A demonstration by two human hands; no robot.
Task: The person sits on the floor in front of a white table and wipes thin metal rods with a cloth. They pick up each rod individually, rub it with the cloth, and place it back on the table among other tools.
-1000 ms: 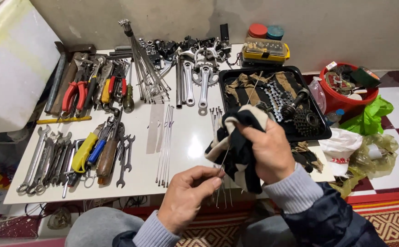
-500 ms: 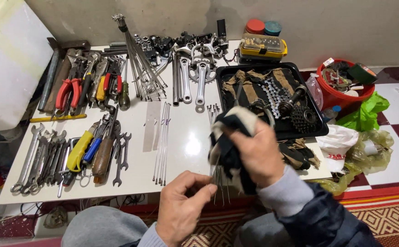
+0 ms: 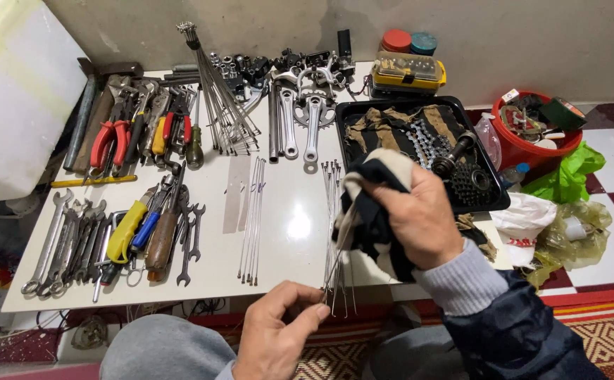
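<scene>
I am pinching a thin, springy, likely slippery steel spoke (image 3: 335,271) by its near end in the left hand (image 3: 275,338) above the bench (image 3: 286,232) edge, right hand (image 3: 420,222) clenching a soft dark rag (image 3: 367,211) around it.

2 bare hands: right hand (image 3: 420,218) emerging from a dark navy jacket sleeve over a grey ribbed knit cuff; left hand (image 3: 275,338) with a thin grey cuff edge. Grey trousers cover both knees.
</scene>
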